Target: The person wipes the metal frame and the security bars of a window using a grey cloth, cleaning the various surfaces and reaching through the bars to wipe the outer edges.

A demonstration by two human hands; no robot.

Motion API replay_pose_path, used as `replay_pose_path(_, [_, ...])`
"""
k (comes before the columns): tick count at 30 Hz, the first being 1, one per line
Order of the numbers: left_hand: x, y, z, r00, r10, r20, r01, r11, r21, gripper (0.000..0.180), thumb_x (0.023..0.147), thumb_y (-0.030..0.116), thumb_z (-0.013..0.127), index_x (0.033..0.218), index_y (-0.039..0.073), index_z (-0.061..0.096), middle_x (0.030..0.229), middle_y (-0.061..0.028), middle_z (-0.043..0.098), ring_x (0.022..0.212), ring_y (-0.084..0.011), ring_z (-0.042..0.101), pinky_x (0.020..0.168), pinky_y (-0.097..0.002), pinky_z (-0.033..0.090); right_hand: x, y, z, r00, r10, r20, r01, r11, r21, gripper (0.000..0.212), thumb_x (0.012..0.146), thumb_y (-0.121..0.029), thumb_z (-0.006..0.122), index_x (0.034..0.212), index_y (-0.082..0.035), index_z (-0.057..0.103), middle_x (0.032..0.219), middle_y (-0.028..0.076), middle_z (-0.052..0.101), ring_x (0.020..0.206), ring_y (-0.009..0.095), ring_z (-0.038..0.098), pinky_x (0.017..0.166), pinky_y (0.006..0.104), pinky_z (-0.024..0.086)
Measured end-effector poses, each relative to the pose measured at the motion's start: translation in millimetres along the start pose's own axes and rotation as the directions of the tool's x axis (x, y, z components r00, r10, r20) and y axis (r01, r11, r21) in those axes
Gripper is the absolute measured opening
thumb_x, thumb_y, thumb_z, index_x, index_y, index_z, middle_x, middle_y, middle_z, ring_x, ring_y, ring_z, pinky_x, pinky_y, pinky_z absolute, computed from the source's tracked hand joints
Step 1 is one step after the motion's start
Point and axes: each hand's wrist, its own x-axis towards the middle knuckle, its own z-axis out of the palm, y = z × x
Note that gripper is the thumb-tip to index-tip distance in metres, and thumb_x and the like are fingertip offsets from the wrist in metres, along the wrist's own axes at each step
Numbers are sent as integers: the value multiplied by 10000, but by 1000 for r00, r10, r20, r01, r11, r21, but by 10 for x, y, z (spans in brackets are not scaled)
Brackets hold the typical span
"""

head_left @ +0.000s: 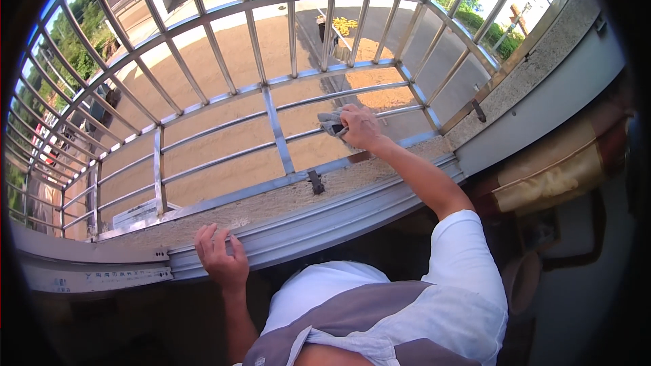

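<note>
My right hand [361, 126] reaches out over the sill, its fingers closed around a crumpled grey cloth [332, 124]. The cloth lies against one of the lower rails of a shiny metal window cage [278, 132]. Part of the cloth is hidden under my fingers. My left hand [222, 255] rests on the grey window track [319, 220], fingers apart and holding nothing. Between the track and the cage runs a rough concrete sill [264, 210], with a dark metal bracket [316, 182] on it.
Upright bars rise beyond the sill and bend round both sides. Below them lies a tan yard [224, 68] with a yellow heap [344, 26]. A tan and red curtain [553, 176] hangs at the right, beside the pale window frame [536, 118].
</note>
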Motion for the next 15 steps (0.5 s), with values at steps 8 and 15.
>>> replay_pose_path(8, [-25, 16, -71, 1000, -17, 10, 17, 999, -44, 168, 802, 60, 709, 968, 41, 728, 1187, -160, 647, 1228, -386, 585, 1071, -513, 464, 629, -1283, 92, 975, 88, 206, -202, 741, 641, 296, 709, -183, 810, 855, -36, 598, 786, 86, 639, 740, 239, 614, 731, 356, 512])
replay_pose_path(15, [-66, -224, -369, 996, -5, -90, -2, 997, -78, 127, 833, 29, 692, 958, 26, 714, 1189, -158, 652, 1244, -387, 577, 1073, -523, 460, 887, -1761, -110, 934, -251, 253, 182, 946, 267, 273, 734, -213, 784, 895, -67, 620, 997, 110, 678, 1015, 303, 648, 895, 399, 501])
